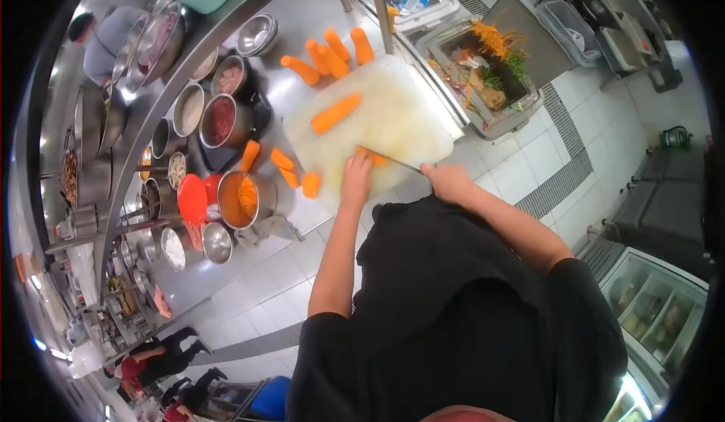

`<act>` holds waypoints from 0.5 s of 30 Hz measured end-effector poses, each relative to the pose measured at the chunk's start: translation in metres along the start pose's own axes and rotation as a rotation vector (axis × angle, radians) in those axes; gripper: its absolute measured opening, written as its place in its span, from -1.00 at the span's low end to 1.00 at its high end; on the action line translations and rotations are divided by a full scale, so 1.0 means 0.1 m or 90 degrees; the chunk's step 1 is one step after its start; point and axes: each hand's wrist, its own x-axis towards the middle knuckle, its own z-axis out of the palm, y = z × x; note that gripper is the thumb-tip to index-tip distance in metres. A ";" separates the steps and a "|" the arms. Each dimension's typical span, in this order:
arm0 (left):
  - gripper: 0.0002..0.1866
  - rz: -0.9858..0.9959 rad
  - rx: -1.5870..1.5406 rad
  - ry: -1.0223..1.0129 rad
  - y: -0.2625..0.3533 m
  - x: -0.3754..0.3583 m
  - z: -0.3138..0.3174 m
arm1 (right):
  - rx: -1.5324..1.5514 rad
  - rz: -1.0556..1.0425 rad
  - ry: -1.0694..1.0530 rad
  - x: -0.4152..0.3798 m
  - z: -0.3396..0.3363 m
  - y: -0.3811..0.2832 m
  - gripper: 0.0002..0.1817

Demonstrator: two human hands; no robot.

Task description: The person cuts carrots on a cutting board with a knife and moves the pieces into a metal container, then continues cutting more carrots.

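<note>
On the white cutting board [411,101], my left hand [358,176] presses its closed fingers on a short piece of carrot [377,160]. My right hand [450,183] is wrapped round the handle of a knife [402,165]. The blade slants across the board, against the carrot piece; its exact contact is too small to make out. Farther up the board lies a thick peeled carrot [336,114], apart from both hands. Several whole peeled carrots [332,58] rest beyond the board's far edge. Cut carrot chunks [310,185] sit on the metal table just left of the board.
A metal pot [226,199] with orange contents stands left, near a red lid-like disc [192,198] and several metal bowls of food. A waste bin [491,82] with peelings stands beyond the board's right edge. A metal rail [143,97] curves over the table. Other people are at far left.
</note>
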 end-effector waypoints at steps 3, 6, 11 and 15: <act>-0.64 0.021 0.007 0.051 -0.06 0.29 0.00 | -0.003 -0.034 0.027 0.18 -0.20 0.06 -0.49; -0.63 0.014 0.024 0.042 0.03 0.15 0.02 | 0.012 -0.026 0.003 -0.09 -0.41 -0.07 -0.62; -0.65 -0.027 0.003 0.013 0.00 0.16 0.00 | 0.031 0.001 -0.063 -0.01 -0.38 -0.11 -0.63; -0.65 0.003 0.032 0.086 -0.03 0.09 0.09 | 0.032 -0.031 -0.018 0.15 -0.22 -0.12 -0.65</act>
